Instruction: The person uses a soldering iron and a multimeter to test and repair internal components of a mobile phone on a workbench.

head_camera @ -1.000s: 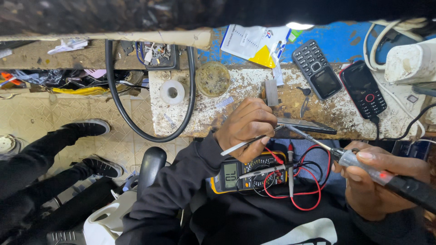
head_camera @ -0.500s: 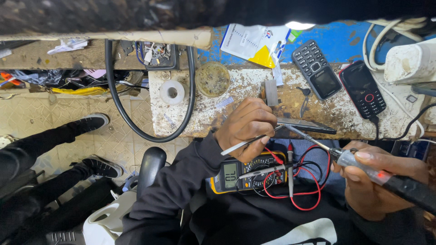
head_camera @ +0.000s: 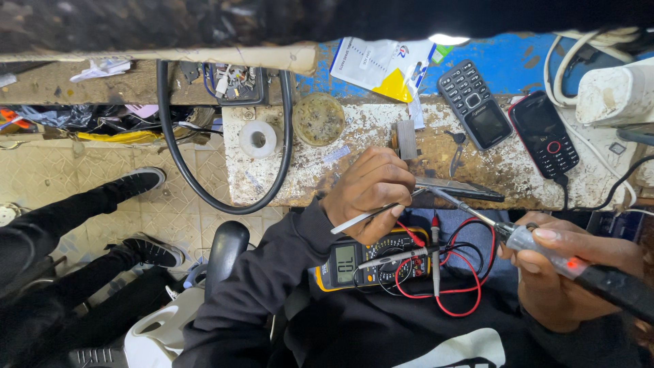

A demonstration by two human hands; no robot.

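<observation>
Left hand (head_camera: 371,194) gripping tweezers (head_camera: 368,217), right hand (head_camera: 569,272) holding soldering iron (head_camera: 545,249) (lit), perhaps two phones (head_camera: 475,103).

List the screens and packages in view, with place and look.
Multimeter: on the lap under the left hand, yellow-edged, small grey screen.
Grey keypad phone: bench, dark screen.
Black-and-red phone: right of it, dark screen.
White-and-yellow packet: bench's far edge.

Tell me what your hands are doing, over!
Left hand pinching tweezers over a flat board. Right hand holding soldering iron, tip at board. Multimeter on lap, leads tangled.
</observation>
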